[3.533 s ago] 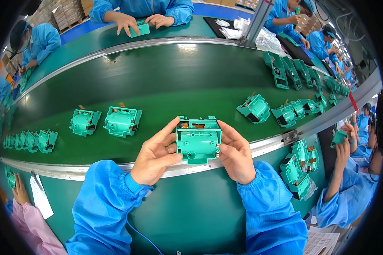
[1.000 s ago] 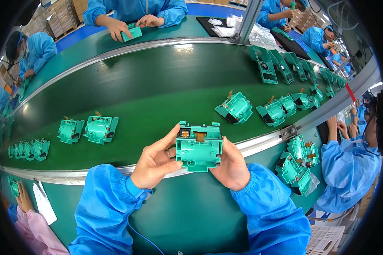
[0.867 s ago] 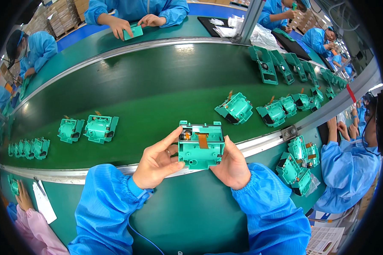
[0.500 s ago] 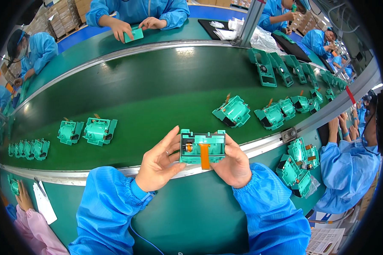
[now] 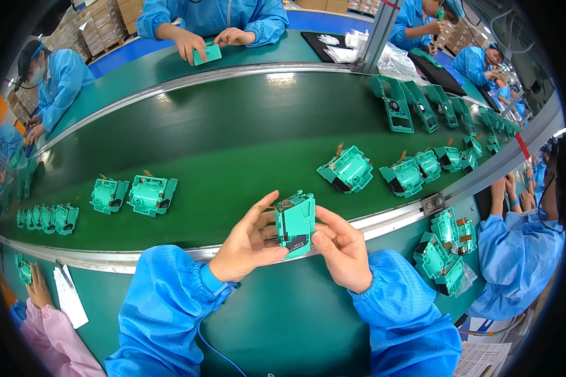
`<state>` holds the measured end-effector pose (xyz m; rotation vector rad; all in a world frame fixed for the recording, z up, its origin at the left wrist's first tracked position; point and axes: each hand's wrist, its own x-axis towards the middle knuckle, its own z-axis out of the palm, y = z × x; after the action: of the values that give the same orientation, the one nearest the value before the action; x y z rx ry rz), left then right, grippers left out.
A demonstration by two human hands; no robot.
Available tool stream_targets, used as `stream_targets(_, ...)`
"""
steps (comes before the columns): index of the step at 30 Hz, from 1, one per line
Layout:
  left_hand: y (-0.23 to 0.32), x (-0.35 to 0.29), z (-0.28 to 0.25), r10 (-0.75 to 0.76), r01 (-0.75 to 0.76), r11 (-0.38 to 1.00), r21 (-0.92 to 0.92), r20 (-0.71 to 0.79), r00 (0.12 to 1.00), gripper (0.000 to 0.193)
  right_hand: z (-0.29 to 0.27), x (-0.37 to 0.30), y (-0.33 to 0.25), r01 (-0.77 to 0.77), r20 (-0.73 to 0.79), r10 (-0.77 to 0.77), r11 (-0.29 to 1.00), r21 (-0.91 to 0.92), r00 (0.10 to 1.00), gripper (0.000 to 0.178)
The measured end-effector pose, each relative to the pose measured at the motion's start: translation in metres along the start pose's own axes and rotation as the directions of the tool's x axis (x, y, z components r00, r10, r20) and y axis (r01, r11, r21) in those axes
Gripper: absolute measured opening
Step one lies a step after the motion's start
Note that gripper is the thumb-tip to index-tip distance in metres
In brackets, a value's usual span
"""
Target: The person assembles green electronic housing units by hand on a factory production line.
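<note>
A green plastic housing (image 5: 297, 223) is held up in front of me over the belt's near rail, one side face with a black patch turned toward me. My left hand (image 5: 245, 242) grips it from the left, thumb at its lower edge and fingers behind. On the other side, the thumb and fingers of my right hand (image 5: 343, 248) close against its right edge. The housing's inside and its orange ribbon cable are hidden at this angle.
A green conveyor belt (image 5: 233, 151) crosses ahead, carrying similar housings (image 5: 346, 168) and long green covers (image 5: 396, 107). More housings (image 5: 443, 251) lie on the bench at right, below a metal post (image 5: 484, 173). Co-workers sit around; a pink sleeve (image 5: 60, 336) is at lower left.
The housing has been turned in my hands, from its open face with the orange ribbon cable to a side face. My right hand's grip has shifted along its edge.
</note>
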<state>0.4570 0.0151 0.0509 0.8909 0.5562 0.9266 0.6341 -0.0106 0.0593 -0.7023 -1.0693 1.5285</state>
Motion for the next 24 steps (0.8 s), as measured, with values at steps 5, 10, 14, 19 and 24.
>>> stream_targets(5,0.002,0.001,0.002,0.032,-0.03,0.999,-0.034,0.044,0.999,0.088,0.0,-0.002,-0.006,0.035,-0.01,-0.036,0.995,-0.092,0.999,0.039)
stream_targets(10,0.016,0.002,-0.012,0.352,-0.269,0.874,0.404,-0.145,0.925,0.071,-0.036,0.025,-0.009,0.256,-0.081,-0.601,0.455,-0.853,0.795,0.043)
stream_targets(14,0.041,0.006,-0.024,0.62,0.015,0.18,0.983,-0.126,0.774,0.059,-0.073,0.044,-0.01,0.032,-0.123,-0.522,0.277,-0.96,0.844,0.085)
stream_targets(19,0.041,0.001,-0.045,0.638,0.341,-0.202,0.918,-0.141,0.757,0.056,-0.076,0.05,-0.003,0.027,-0.097,-0.399,0.294,-0.956,0.912,0.09)
stream_targets(24,0.036,0.003,-0.041,0.675,0.347,-0.256,0.902,-0.089,0.732,0.057,-0.062,0.041,-0.008,-0.001,-0.105,-0.257,0.376,-0.927,0.961,0.097)
